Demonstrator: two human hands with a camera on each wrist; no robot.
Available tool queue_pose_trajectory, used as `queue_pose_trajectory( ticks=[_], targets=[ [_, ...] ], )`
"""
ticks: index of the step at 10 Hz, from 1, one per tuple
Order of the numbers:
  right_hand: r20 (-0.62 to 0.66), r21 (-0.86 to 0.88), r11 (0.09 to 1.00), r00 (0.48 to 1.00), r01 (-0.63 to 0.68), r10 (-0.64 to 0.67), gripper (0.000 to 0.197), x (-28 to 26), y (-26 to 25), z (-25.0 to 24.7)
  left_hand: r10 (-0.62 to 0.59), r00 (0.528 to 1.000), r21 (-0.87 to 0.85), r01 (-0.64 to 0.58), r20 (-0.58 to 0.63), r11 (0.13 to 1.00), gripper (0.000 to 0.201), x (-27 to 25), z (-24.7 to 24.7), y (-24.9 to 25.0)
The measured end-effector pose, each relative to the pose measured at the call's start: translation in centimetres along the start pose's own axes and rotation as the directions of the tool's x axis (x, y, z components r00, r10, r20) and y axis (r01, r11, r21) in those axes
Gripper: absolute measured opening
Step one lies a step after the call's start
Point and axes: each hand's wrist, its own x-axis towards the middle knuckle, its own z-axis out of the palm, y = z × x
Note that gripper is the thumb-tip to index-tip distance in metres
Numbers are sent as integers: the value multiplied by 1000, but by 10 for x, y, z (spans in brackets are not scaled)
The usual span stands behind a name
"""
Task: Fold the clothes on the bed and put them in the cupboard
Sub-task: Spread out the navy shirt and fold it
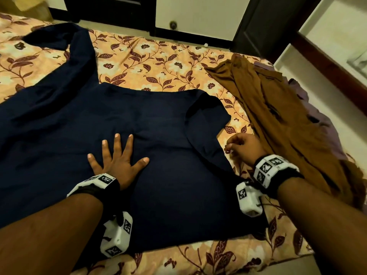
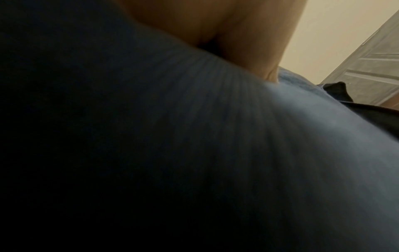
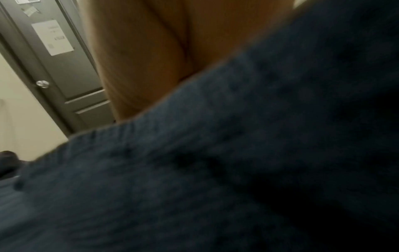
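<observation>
You are in a home bedroom. Under you lies a bed (image 1: 158, 56) dressed in a peach sheet printed with maroon leaves and pale flowers, with clothes lying on it: a navy garment (image 1: 139, 126) at the centre, a brown garment (image 1: 278, 116) at 3 o'clock. At 12 o'clock stand dark panelled doors (image 1: 109, 10) and a pale door with a round knob (image 1: 173, 24). A light tiled floor (image 1: 294, 70) runs past the bed at 2 o'clock.

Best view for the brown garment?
Head view: the brown garment lies crumpled along the bed's right side, beside the right hand. Neither wrist view shows it; navy cloth and a hand fill both.
</observation>
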Motion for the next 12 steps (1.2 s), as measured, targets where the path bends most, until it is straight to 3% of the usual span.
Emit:
queue_pose_trajectory(
  ticks=[1, 2, 3, 4, 5, 6, 7, 8, 9, 10, 11, 12],
  targets=[
    [232, -106, 986, 961, -128, 149, 26, 7, -4, -10, -4, 1000, -2, 4, 13, 1000, 82, 0, 1, 1],
    [279, -210, 978, 959, 3, 57, 50, -5, -9, 2, -3, 1000, -6, 3, 11, 1000, 82, -1, 1, 2],
    [183, -455, 852, 964, 259, -195, 63, -11, 5, 22, -3, 1000, -2, 3, 5, 1000, 82, -1, 0, 2],
    [24, -562, 813, 985, 153, -169, 38, 0, 15, 9, -2, 1000, -2, 2, 5, 1000, 82, -1, -1, 2],
    [-171, -615, 786, 984, -63, -54, 21, 11, 22, -27, 0, 1000, -1, 0, 7, 1000, 82, -1, 1, 1],
    [-50, -469, 870, 979, 151, -196, 39, 9, 12, -27, 3, 1000, 3, -3, 2, 1000, 82, 1, 2, 0],
    [201, -557, 764, 946, 325, -256, 60, 8, 7, -7, 1, 1000, -6, -1, 8, 1000, 83, 1, 2, 0],
    [142, -786, 580, 975, 215, -169, 46, 19, 14, -15, 7, 1000, -14, -6, 5, 1000, 83, 1, 2, 1],
    [85, -849, 520, 995, 97, -47, 28, 28, 23, -40, 11, 1000, -15, -11, -11, 1000, 83, 2, 2, 0],
    [87, -772, 634, 996, 46, 34, 26, 24, 26, -51, 13, 1000, -22, -13, -14, 1000, 83, 2, 4, 0],
    [168, -687, 727, 970, -12, 174, 21, 6, 23, -59, 15, 1000, -25, -16, -23, 1000, 83, 2, 5, -2],
    [232, -612, 791, 958, 10, 168, 25, -13, 18, -52, 21, 999, -25, -21, -25, 999, 83, 3, 5, -2]
  ],
)
